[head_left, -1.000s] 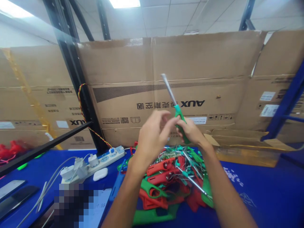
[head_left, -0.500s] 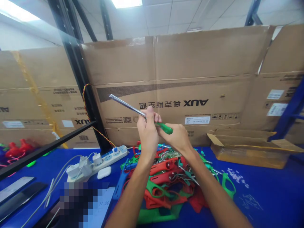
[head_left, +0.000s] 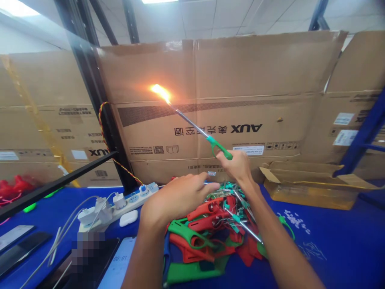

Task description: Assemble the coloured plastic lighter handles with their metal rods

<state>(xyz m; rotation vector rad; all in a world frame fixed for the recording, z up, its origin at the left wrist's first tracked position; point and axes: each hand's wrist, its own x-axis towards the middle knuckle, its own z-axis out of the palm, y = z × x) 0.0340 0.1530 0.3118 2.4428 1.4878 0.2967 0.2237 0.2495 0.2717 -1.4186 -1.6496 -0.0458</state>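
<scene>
**Lit lighter (head_left: pixel 210 139) raised, flame (head_left: pixel 161 93) pointing away from us**

With our right hand (head_left: pixel 236 165) we are clamping the green handle (head_left: pixel 219 145) and tilting the metal tube (head_left: pixel 192 123) up and leftward; that angle is probably directing the fire clear of our arms and the heap below. Our left hand (head_left: pixel 180 194) is hovering apart from the right one, palm down, fingers loosely extended; nothing is showing between thumb and fingertips, and we are likely holding it low to avoid the heat.

Beneath both hands, a pile of red and green handles (head_left: pixel 207 223) is filling the middle of the worktop (head_left: pixel 345 241), with more tubes (head_left: pixel 249 230) lying loosely among them, presumably within easy reach.

Toward the back edge on the right, a cardboard box (head_left: pixel 313 196) is standing with its flaps open. Toward the back edge on the left, a power strip (head_left: pixel 134 198) is lying at a slant, a white case (head_left: pixel 128 218) resting just beside it. Nearer the front left corner, a dark phone (head_left: pixel 27 251) is lying flat, while a lit phone (head_left: pixel 116 261) is facing up beside our left forearm. Along the back edge a cardboard sheet (head_left: pixel 255 68) is rising, perhaps as a screen; we cannot tell how near the flame is.
</scene>
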